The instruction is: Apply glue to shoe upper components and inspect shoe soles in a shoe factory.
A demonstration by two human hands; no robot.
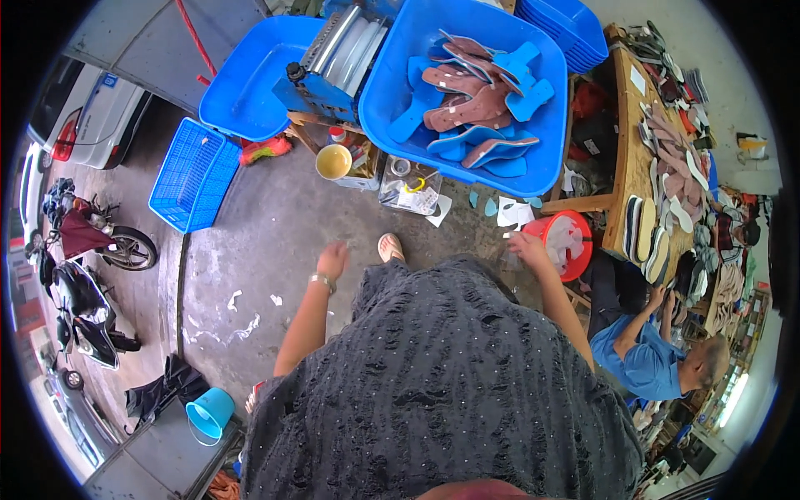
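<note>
The left hand (333,260) hangs half open; the right hand (527,248) is loosely open, fingers slightly apart. Both look empty. Just beside the right hand stands a red bucket (575,272) holding whitish plastic (565,239). Beyond, brown-and-blue insoles (475,104) heap inside a blue tub's (547,146) rim; striped insoles (640,229) line a wooden desk's (631,158) near corner.

Head cam, left one of the pair, wide fisheye. It looked steeply down and a bit forward from the wearer's head. Dark top (442,358) was closest to the lens, filling lower centre; the sandaled foot (390,247) showed well below, mid-frame. Left hand (332,260) and right hand (531,247) fell either side of centre. Blue tub (417,37) sat ahead, top centre. Coverage ran from motorcycle (83,229), far left, to workbench (629,112), upper right. Corners vignetted black.
</note>
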